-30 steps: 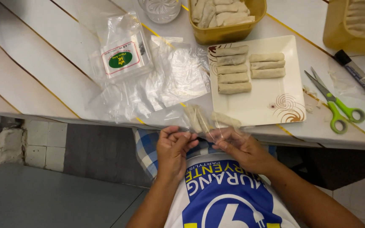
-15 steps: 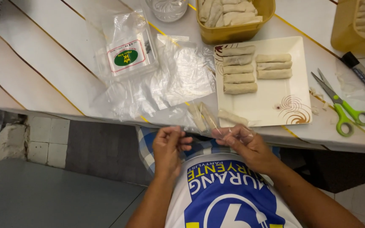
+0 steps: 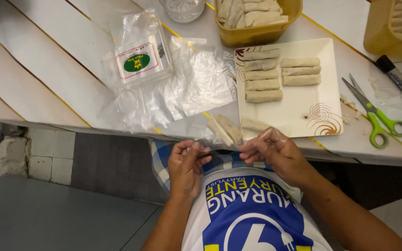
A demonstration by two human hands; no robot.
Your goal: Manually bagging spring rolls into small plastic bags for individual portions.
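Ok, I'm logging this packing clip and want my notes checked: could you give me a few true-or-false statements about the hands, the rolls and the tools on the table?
1. Both the left hand and the right hand pinch the clear plastic bag holding spring rolls at the table edge. True.
2. The white square plate is bare. False: seven uncooked spring rolls lie on it in two columns.
3. The green-handled scissors lie on the table right of the plate, untouched. True.
4. The yellow tub above the plate is empty. False: it holds more rolls.
5. The black marker is in the right hand. False: it lies on the table beyond the scissors.
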